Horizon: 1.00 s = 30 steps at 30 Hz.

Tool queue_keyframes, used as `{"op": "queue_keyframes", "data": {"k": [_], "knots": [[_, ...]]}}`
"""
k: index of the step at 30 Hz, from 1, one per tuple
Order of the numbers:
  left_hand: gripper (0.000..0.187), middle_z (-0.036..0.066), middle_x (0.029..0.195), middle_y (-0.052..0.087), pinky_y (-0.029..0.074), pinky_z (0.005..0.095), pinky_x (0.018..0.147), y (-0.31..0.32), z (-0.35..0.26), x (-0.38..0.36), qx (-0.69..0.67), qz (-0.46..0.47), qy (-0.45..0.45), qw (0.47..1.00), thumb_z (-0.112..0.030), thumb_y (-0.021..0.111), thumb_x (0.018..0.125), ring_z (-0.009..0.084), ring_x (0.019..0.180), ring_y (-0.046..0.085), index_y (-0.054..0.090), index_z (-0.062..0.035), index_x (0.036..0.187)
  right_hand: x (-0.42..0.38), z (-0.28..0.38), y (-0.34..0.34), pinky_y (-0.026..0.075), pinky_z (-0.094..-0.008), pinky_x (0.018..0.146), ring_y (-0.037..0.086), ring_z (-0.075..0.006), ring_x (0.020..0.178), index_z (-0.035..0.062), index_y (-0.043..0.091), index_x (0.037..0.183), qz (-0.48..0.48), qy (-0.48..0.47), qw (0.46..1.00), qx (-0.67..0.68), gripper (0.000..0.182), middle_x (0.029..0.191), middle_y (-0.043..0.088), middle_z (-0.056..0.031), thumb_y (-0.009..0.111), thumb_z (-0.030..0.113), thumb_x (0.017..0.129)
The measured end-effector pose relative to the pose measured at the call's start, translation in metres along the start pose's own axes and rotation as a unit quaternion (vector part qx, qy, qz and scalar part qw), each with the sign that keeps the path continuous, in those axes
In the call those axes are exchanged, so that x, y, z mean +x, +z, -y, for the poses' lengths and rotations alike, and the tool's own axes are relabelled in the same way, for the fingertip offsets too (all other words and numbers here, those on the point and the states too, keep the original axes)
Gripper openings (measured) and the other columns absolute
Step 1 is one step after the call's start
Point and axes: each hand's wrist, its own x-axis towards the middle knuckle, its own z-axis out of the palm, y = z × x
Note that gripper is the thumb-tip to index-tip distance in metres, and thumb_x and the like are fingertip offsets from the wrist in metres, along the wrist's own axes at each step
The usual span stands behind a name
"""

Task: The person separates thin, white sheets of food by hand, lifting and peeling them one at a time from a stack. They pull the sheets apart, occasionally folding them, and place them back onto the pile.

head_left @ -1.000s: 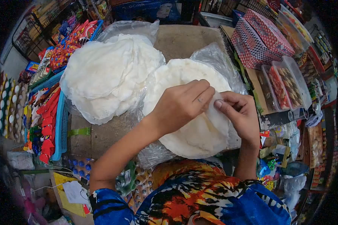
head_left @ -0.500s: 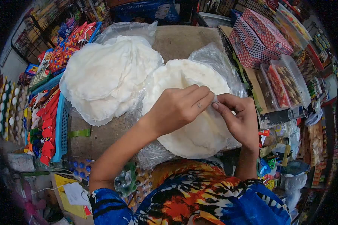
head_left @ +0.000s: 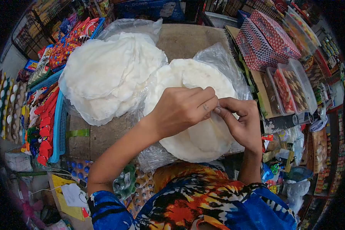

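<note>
A stack of thin round white spring roll wrappers [head_left: 193,147] lies in front of me on clear plastic. Over its middle, my left hand [head_left: 188,107] and my right hand [head_left: 239,119] meet with fingertips pinched together. Both seem to grip the edge of one wrapper, a thin translucent sheet hanging below them; the exact hold is mostly hidden by the fingers. A larger pile of the same wrappers [head_left: 107,73] sits to the left, its sheets layered unevenly.
The wrappers rest on a worn wooden board [head_left: 191,38] with plastic sheeting [head_left: 222,63] under them. Blue baskets [head_left: 60,130] of snack packets border the left, beside egg trays [head_left: 9,107]. On the right stand a checkered box [head_left: 266,42] and clear food tubs [head_left: 295,88].
Both hands stay pinched together over the right stack, with only slight finger movement. The view has shifted a little.
</note>
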Motion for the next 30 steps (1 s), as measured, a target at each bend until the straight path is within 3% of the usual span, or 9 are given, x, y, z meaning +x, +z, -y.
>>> {"op": "queue_keyframes", "data": {"k": [4, 9, 13, 17, 25, 30], "knots": [[0.022, 0.004, 0.078, 0.059, 0.049, 0.0295, 0.053, 0.002, 0.001, 0.001, -0.021, -0.041, -0.023, 0.999, -0.008, 0.071, 0.067, 0.0193, 0.062, 0.061, 0.06, -0.0056, 0.086, 0.0, -0.004, 0.003, 0.048, -0.0262, 0.059, 0.063, -0.0122, 0.065, -0.0054, 0.065, 0.088, -0.013, 0.054, 0.993, 0.102, 0.011, 0.071, 0.066, -0.0137, 0.064, 0.002, 0.08], [0.021, 0.005, 0.077, 0.058, 0.049, 0.028, 0.054, 0.003, 0.004, 0.001, -0.07, -0.086, -0.058, 0.992, 0.0, 0.069, 0.066, 0.0186, 0.06, 0.06, 0.06, -0.0039, 0.085, 0.0, -0.003, -0.002, 0.048, -0.025, 0.063, 0.062, -0.0097, 0.069, -0.0056, 0.066, 0.09, -0.008, 0.068, 0.991, 0.111, 0.012, 0.073, 0.067, -0.0106, 0.063, 0.003, 0.082], [0.017, 0.007, 0.079, 0.059, 0.051, 0.0255, 0.06, -0.001, 0.007, 0.002, -0.166, -0.085, -0.144, 0.972, 0.003, 0.068, 0.07, 0.0156, 0.066, 0.061, 0.06, -0.0007, 0.084, -0.005, -0.007, -0.007, 0.046, -0.0212, 0.066, 0.059, -0.0068, 0.073, -0.0066, 0.065, 0.096, -0.016, 0.125, 0.977, 0.17, 0.015, 0.081, 0.066, -0.0044, 0.063, 0.004, 0.085], [0.017, 0.008, 0.082, 0.06, 0.053, 0.0252, 0.068, 0.002, 0.006, 0.004, -0.26, -0.08, -0.164, 0.948, 0.001, 0.069, 0.074, 0.0155, 0.074, 0.062, 0.062, 0.0006, 0.089, -0.006, -0.005, -0.007, 0.047, -0.0217, 0.069, 0.06, -0.0084, 0.076, -0.0066, 0.065, 0.098, -0.042, 0.145, 0.97, 0.191, 0.018, 0.085, 0.067, -0.0054, 0.063, 0.005, 0.085], [0.015, 0.009, 0.085, 0.062, 0.051, 0.0267, 0.063, 0.0, -0.004, 0.005, -0.217, -0.057, -0.177, 0.958, -0.004, 0.072, 0.076, 0.0165, 0.075, 0.062, 0.065, 0.0007, 0.087, -0.01, -0.009, -0.006, 0.049, -0.0248, 0.073, 0.061, -0.0096, 0.081, -0.0066, 0.065, 0.101, -0.034, 0.09, 0.98, 0.172, 0.019, 0.089, 0.069, -0.0086, 0.061, 0.004, 0.086], [0.012, 0.009, 0.083, 0.064, 0.051, 0.0263, 0.062, -0.002, 0.001, 0.003, -0.217, -0.057, -0.193, 0.955, -0.005, 0.071, 0.076, 0.0161, 0.072, 0.063, 0.065, 0.0001, 0.085, -0.009, -0.007, -0.006, 0.049, -0.0244, 0.072, 0.061, -0.0096, 0.079, -0.0065, 0.066, 0.1, -0.036, 0.104, 0.978, 0.175, 0.018, 0.086, 0.069, -0.0079, 0.061, 0.004, 0.086]]}}
